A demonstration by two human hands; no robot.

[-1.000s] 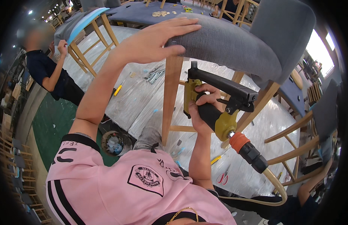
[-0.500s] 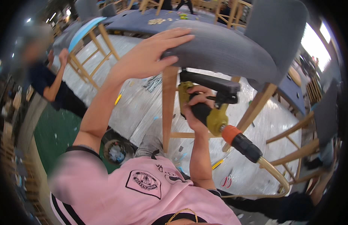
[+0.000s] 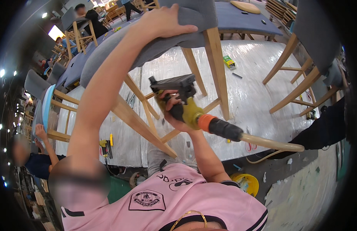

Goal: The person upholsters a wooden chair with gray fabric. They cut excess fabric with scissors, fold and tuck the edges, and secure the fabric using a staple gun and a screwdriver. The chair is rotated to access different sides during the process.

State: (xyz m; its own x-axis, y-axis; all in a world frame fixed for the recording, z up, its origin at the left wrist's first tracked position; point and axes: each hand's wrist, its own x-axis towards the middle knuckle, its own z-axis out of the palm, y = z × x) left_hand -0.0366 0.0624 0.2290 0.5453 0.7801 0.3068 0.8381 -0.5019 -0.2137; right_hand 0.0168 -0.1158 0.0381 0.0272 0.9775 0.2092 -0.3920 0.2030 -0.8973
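Note:
A grey upholstered chair (image 3: 120, 46) with wooden legs stands before me on a plastic-wrapped work surface (image 3: 248, 96). My left hand (image 3: 161, 23) grips it where seat and backrest meet, thumb stretched out to the right and the fingertips partly hidden over the upholstery. Below the seat, my right hand (image 3: 174, 109) is wrapped round the handle of a yellow-green and black air-powered staple gun (image 3: 192, 111). Its black nose points up and left, apart from the seat. From its orange and black coupling an air hose (image 3: 271, 142) curves off to the right.
Another person (image 3: 43, 158) works at a chair with a light blue edge (image 3: 49, 102) on the left. A grey chair (image 3: 313, 50) stands at right. Scissors (image 3: 251, 146), a small box (image 3: 229, 62) and another green-black tool (image 3: 105, 148) lie around; a yellow bucket (image 3: 249, 183) sits below.
The chair has turned, its backrest coming from the right to the top middle. My left hand has moved up to the backrest corner. The staple gun has shifted left, away from the seat.

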